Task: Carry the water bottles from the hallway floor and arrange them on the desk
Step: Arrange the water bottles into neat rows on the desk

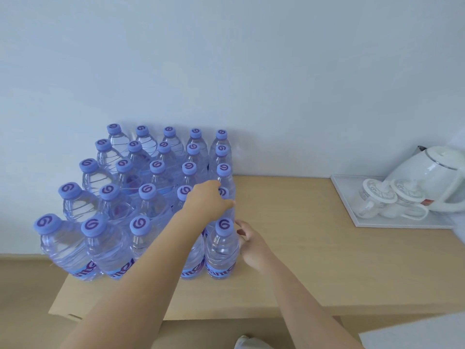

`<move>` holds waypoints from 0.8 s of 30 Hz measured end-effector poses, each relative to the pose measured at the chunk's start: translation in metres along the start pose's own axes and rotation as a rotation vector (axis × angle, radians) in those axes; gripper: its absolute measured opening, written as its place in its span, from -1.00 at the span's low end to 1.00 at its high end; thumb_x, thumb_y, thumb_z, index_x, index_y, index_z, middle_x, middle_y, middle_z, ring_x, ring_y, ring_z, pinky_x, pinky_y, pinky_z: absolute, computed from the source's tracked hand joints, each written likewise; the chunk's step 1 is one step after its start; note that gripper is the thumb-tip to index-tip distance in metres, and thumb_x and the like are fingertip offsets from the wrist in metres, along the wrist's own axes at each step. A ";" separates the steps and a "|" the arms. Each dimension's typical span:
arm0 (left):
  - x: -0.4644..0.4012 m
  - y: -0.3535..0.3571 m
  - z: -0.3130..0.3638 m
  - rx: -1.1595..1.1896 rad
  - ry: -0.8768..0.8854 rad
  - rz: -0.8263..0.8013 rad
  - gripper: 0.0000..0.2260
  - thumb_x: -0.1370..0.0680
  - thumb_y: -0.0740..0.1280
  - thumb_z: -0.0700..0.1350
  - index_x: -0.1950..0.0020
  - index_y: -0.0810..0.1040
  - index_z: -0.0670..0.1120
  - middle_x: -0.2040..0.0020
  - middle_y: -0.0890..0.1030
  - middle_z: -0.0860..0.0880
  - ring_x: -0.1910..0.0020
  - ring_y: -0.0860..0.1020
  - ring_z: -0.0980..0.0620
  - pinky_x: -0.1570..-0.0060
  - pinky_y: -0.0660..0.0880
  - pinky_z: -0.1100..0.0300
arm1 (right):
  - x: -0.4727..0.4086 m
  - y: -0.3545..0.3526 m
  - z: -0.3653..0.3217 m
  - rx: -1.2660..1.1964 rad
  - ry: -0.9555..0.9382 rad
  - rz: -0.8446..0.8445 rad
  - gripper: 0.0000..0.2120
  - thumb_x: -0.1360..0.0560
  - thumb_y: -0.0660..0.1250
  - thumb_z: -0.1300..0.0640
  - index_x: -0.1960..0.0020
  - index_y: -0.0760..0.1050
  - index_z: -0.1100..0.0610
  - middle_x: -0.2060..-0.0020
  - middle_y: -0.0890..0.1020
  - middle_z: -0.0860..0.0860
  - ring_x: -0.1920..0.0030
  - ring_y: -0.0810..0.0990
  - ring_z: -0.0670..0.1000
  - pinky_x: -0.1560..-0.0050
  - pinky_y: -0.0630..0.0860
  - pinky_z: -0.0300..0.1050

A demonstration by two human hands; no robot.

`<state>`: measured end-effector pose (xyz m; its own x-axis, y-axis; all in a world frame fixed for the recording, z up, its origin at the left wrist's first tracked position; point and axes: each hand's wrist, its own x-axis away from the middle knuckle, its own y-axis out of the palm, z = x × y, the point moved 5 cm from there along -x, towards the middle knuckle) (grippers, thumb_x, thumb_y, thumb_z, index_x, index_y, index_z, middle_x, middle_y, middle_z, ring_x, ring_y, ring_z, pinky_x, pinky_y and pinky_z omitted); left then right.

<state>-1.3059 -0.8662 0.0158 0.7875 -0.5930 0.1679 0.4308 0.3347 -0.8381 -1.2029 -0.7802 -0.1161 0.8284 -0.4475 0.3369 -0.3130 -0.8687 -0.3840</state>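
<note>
On the table [289, 238], bottles [141, 197] stand upright in tight rows against the wall.
From the head view, the left hand [210, 200] grips a right-column bottle's top; the right hand [251, 244], fingers loosely spread, touches the front bottle [222, 250]. A kettle [432, 180] and cups [387, 200] sit on a tray [402, 224], well apart.

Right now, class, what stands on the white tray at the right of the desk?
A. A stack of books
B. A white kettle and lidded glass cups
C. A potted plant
B: the white tray holds a white kettle and lidded glass cups.
</note>
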 end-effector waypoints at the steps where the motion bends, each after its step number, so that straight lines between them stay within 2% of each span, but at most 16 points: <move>1: -0.003 0.003 -0.001 -0.019 0.004 0.008 -0.76 -0.51 0.32 0.03 0.00 0.43 -0.13 0.11 0.48 -0.06 0.03 0.46 -0.11 0.19 0.30 0.15 | -0.001 0.001 0.000 -0.008 -0.002 -0.007 -0.59 -0.59 0.15 0.03 -0.43 0.24 -0.09 -0.26 0.46 -0.05 -0.25 0.39 -0.12 -0.10 0.32 -0.24; 4: -0.007 0.004 -0.004 -0.047 0.008 0.019 -0.70 -0.52 0.31 0.04 -0.09 0.44 -0.16 0.09 0.47 -0.06 0.11 0.39 -0.05 0.20 0.29 0.15 | -0.003 0.002 0.003 -0.055 0.004 -0.026 -0.58 -0.60 0.14 0.04 -0.44 0.22 -0.11 -0.31 0.43 -0.02 -0.32 0.41 -0.04 -0.23 0.39 -0.11; 6: -0.008 0.004 -0.004 -0.055 0.018 0.020 -0.70 -0.52 0.32 0.06 -0.06 0.45 -0.15 0.15 0.45 -0.03 0.13 0.40 -0.05 0.25 0.27 0.16 | -0.005 0.005 0.003 -0.083 0.006 -0.039 -0.59 -0.60 0.14 0.06 -0.43 0.23 -0.12 -0.27 0.48 -0.02 -0.27 0.46 -0.01 -0.28 0.41 -0.02; 9: -0.009 0.005 -0.003 -0.037 0.027 0.024 -0.72 -0.51 0.33 0.07 0.00 0.45 -0.15 0.27 0.39 0.01 0.17 0.41 -0.06 0.36 0.23 0.17 | -0.003 0.005 0.001 -0.111 -0.007 -0.035 -0.67 -0.61 0.13 0.07 -0.33 0.27 -0.21 -0.11 0.57 -0.10 -0.10 0.56 -0.06 -0.14 0.47 -0.15; 14: -0.010 0.006 -0.002 -0.010 0.039 0.024 -0.69 -0.50 0.33 0.09 -0.01 0.47 -0.15 0.26 0.40 0.01 0.18 0.41 -0.05 0.30 0.26 0.16 | -0.002 0.004 0.000 -0.130 -0.009 -0.022 -0.71 -0.60 0.13 0.07 -0.22 0.30 -0.28 -0.02 0.57 -0.22 -0.04 0.56 -0.17 0.04 0.43 -0.30; 16: -0.010 0.005 -0.002 -0.015 0.048 0.025 -0.74 -0.51 0.32 0.09 0.02 0.42 -0.09 0.19 0.44 -0.01 0.16 0.40 -0.04 0.29 0.26 0.17 | -0.002 0.004 0.000 -0.141 -0.012 -0.016 -0.72 -0.60 0.14 0.07 -0.20 0.29 -0.29 -0.01 0.56 -0.25 -0.04 0.56 -0.19 0.04 0.43 -0.30; 19: -0.009 0.005 -0.002 -0.023 0.065 0.023 -0.75 -0.51 0.31 0.10 0.01 0.39 -0.04 0.12 0.47 -0.04 0.15 0.42 -0.03 0.22 0.30 0.17 | -0.005 0.005 0.004 -0.149 -0.007 -0.008 -0.68 -0.59 0.16 0.09 -0.29 0.31 -0.20 -0.04 0.57 -0.20 -0.07 0.56 -0.14 -0.09 0.48 -0.18; 22: -0.007 0.002 -0.007 0.010 0.052 -0.006 -0.66 -0.46 0.36 0.16 -0.05 0.47 -0.06 0.10 0.52 -0.06 0.13 0.47 -0.04 0.18 0.36 0.17 | -0.007 0.004 0.008 -0.161 0.011 0.000 -0.71 -0.60 0.15 0.10 -0.27 0.34 -0.17 -0.08 0.57 -0.14 -0.11 0.56 -0.08 -0.18 0.47 -0.06; 24: -0.008 -0.006 -0.011 0.070 0.027 -0.022 -0.54 -0.41 0.39 0.22 -0.16 0.50 -0.04 -0.04 0.56 -0.05 -0.03 0.51 -0.04 0.08 0.37 0.16 | -0.010 -0.003 0.010 -0.165 0.033 0.019 -0.75 -0.61 0.13 0.10 -0.26 0.40 -0.07 -0.11 0.56 -0.11 -0.13 0.53 -0.08 -0.18 0.43 -0.10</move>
<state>-1.3198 -0.8720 0.0137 0.7657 -0.6202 0.1705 0.4782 0.3716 -0.7958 -1.2061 -0.7713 -0.1269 0.8068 -0.4681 0.3605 -0.4026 -0.8821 -0.2445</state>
